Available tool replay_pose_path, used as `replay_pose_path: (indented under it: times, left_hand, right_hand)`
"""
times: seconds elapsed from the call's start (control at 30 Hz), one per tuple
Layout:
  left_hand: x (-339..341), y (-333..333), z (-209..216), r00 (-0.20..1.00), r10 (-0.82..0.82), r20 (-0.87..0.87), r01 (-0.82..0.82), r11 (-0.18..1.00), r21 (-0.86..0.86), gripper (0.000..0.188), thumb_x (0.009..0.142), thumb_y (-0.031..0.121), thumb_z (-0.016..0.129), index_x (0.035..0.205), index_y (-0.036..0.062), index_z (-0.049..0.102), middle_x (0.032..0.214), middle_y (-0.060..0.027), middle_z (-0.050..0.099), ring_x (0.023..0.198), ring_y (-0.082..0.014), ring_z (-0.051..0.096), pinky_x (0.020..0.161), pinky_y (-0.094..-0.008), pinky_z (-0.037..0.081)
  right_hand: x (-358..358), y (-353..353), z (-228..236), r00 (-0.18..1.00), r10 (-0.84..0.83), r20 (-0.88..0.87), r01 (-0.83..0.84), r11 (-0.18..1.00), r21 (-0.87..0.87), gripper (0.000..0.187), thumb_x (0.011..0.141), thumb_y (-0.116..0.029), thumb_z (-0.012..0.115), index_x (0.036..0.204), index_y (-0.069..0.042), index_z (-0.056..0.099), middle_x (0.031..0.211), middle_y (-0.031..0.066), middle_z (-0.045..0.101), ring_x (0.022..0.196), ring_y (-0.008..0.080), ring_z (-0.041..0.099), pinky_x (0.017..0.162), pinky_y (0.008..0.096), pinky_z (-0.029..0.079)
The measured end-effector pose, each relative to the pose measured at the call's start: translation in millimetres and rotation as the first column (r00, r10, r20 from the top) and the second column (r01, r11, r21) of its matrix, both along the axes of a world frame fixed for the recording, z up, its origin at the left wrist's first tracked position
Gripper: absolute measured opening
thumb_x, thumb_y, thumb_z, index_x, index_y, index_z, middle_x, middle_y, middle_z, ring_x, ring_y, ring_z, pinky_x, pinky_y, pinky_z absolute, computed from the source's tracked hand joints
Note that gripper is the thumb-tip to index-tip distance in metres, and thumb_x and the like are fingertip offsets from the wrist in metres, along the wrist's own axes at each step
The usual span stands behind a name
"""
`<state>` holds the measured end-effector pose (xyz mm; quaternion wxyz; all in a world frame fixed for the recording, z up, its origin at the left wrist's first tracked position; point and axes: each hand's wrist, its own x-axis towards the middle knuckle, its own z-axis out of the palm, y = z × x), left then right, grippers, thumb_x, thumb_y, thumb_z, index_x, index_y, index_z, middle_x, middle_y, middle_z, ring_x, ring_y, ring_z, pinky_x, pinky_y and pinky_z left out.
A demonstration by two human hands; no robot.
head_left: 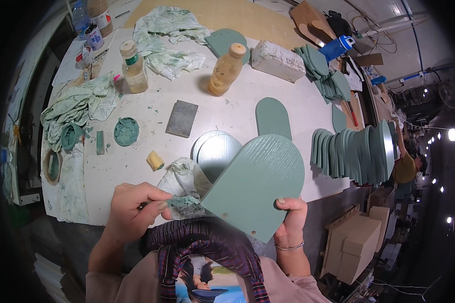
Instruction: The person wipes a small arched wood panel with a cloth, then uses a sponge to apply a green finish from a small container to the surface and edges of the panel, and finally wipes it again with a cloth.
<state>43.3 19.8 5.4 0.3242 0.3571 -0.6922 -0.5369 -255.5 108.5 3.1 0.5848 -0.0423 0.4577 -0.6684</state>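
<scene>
My left hand [139,208] is closed in a pinch on a small putty knife [184,201], its blade loaded with green filler. The blade is close to the left corner of a green arch-shaped panel [258,177]. My right hand [291,218] grips that panel by its lower right edge, thumb on the face; the other fingers are hidden behind it. Two small holes show near its straight edge. Behind the panel lie round green discs [218,151] and another green rounded piece [273,117]. A crumpled white cloth [183,174] sits beside the blade.
An open tub of green filler [126,131], a grey sanding block [182,118] and a yellow sponge [155,160] lie left. Bottles [227,69] and a white block [278,60] stand farther back. Several green panels [356,154] stand in a row at right, near cardboard boxes [356,247].
</scene>
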Motion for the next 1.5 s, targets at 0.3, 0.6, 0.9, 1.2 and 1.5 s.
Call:
replay_pose_path:
  times: [0.3, 0.6, 0.9, 1.2, 1.5]
  left_hand:
    - [-3.1, 2.8, 1.1, 1.000, -0.014, -0.014, 0.015, 0.998, 0.060, 0.006, 0.087, -0.001, 0.061, 0.090, -0.0018, 0.066, 0.062, -0.0076, 0.068, 0.056, -0.0144, 0.068, 0.052, -0.0238, 0.048]
    - [-2.8, 3.6, 2.7, 1.000, -0.009, -0.001, 0.009, 0.995, 0.099, 0.006, 0.087, 0.000, 0.061, 0.090, -0.0020, 0.067, 0.062, -0.0065, 0.068, 0.056, -0.0121, 0.067, 0.052, -0.0225, 0.047]
    - [-4.0, 5.6, 3.5, 1.000, 0.005, -0.025, -0.002, 0.994, 0.110, 0.006, 0.087, 0.000, 0.062, 0.090, -0.0023, 0.067, 0.062, -0.0067, 0.068, 0.055, -0.0117, 0.066, 0.052, -0.0221, 0.046]
    - [-5.7, 5.3, 4.8, 0.999, 0.027, -0.024, -0.024, 0.994, 0.108, 0.006, 0.087, 0.001, 0.062, 0.089, -0.0026, 0.067, 0.063, -0.0065, 0.068, 0.055, -0.0119, 0.066, 0.052, -0.0222, 0.047]
    - [-5.4, 5.1, 6.2, 1.000, 0.020, -0.005, -0.019, 0.989, 0.149, 0.006, 0.087, 0.001, 0.062, 0.089, -0.0018, 0.067, 0.062, -0.0064, 0.068, 0.055, -0.0104, 0.065, 0.052, -0.0222, 0.046]
  right_hand:
    - [0.9, 2.1, -0.3, 0.999, 0.017, 0.034, -0.017, 1.000, -0.017, 0.070, 0.063, 0.004, 0.054, 0.132, 0.011, 0.044, 0.118, 0.0237, 0.060, 0.104, 0.0372, 0.064, 0.098, 0.0438, 0.052]
    - [-0.1, 4.3, -1.9, 0.998, 0.025, 0.053, -0.023, 0.999, -0.039, 0.070, 0.063, 0.004, 0.054, 0.132, 0.011, 0.044, 0.119, 0.0242, 0.060, 0.106, 0.0375, 0.063, 0.098, 0.0446, 0.052]
    - [3.9, 5.3, 1.2, 0.999, 0.029, 0.046, -0.028, 0.999, -0.030, 0.070, 0.063, 0.005, 0.054, 0.132, 0.010, 0.044, 0.118, 0.0232, 0.060, 0.104, 0.0362, 0.064, 0.098, 0.0434, 0.052]
    - [5.3, 4.4, 1.9, 0.998, 0.037, 0.047, -0.036, 0.999, -0.024, 0.071, 0.062, 0.004, 0.055, 0.132, 0.010, 0.044, 0.116, 0.0229, 0.061, 0.103, 0.0358, 0.064, 0.096, 0.0435, 0.053]
    - [5.4, 3.7, 0.8, 0.998, 0.054, 0.041, -0.054, 0.999, -0.007, 0.073, 0.062, 0.003, 0.055, 0.133, 0.011, 0.042, 0.117, 0.0242, 0.060, 0.105, 0.0373, 0.063, 0.098, 0.0450, 0.052]
